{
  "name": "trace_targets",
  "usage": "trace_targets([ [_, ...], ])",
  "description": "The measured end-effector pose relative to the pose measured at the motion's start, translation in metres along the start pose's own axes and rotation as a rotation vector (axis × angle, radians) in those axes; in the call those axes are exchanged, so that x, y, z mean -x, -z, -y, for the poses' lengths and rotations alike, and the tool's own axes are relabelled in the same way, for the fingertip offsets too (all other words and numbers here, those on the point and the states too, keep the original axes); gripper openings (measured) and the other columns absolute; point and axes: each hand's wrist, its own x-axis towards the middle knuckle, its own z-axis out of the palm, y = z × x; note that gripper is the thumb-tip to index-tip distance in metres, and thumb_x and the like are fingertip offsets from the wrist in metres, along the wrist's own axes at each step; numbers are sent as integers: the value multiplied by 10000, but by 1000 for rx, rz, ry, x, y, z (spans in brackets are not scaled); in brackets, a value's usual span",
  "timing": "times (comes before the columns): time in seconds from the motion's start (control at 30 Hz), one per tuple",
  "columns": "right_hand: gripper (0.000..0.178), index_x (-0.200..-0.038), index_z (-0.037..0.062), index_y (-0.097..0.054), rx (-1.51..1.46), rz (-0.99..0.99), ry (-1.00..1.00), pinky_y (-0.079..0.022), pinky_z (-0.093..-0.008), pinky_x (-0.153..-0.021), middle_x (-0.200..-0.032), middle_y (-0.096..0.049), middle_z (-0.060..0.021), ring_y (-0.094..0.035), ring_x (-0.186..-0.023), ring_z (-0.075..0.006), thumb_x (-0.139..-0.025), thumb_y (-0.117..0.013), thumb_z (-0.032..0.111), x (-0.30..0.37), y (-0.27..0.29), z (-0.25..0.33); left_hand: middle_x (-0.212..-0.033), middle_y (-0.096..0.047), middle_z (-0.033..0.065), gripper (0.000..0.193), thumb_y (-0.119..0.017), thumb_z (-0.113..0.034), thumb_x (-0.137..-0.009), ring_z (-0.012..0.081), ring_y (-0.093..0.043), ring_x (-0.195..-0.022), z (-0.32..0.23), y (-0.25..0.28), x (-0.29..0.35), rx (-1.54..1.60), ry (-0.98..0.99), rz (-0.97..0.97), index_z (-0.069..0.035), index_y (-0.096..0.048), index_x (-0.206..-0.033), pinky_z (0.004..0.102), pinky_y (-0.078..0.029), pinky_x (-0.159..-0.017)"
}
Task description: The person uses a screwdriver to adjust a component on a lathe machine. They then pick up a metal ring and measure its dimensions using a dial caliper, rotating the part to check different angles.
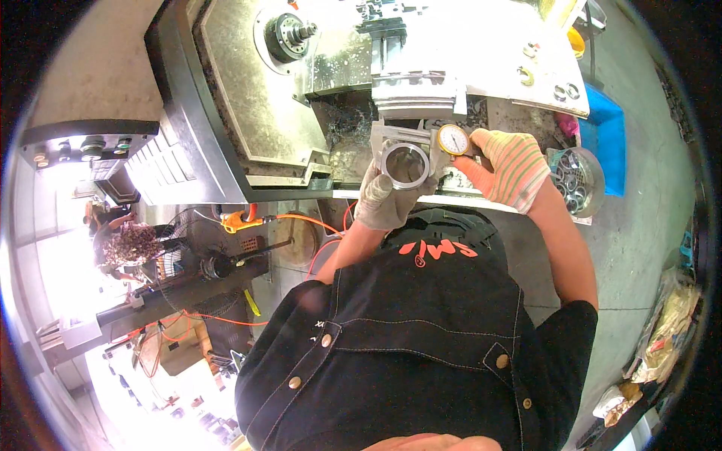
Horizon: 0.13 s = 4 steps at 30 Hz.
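In front of my chest, my left hand [382, 203], in a grey work glove, is closed around a shiny metal ring [406, 185]. The ring's round opening faces up toward me. A dial caliper [453, 140] with a white, yellow-rimmed face lies across the ring's far side, its jaws to either side of the ring. I cannot tell whether both jaws touch the metal. My right hand [517, 169], in a striped knit glove, grips the caliper beside the dial, thumb and fingers bent in. Part of the caliper is hidden behind the right fingers.
A lathe's spindle [289, 37] stands at the far left. Loose rings [560, 93] lie on a bright ledge, above a round basket [599, 180] of rings and a blue bin [615, 143]. An orange air gun [239, 222] and a fan [214, 264] are at left.
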Motion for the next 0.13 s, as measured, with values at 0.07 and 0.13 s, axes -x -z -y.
trace_targets([
  [0.07,444,-886,18,-584,-9,-9,20,-475,-436,-623,-714,-615,-178,-613,-685,-359,-797,-590,453,0,-2,-4,-1169,-549,116,721,-782,-320,-699,278,-589,-1014,0,2,0,-4,-1,-17,-39,-424,-1258,415,-524,-796],
  [0.13,448,-890,27,-584,-3,11,5,-477,-434,-641,-723,-619,-175,-618,-703,-350,-782,-611,461,0,1,-3,-1204,-530,126,747,-781,-322,-701,289,-585,-1020,4,8,1,-5,-5,-30,-54,-403,-1286,409,-520,-809],
])
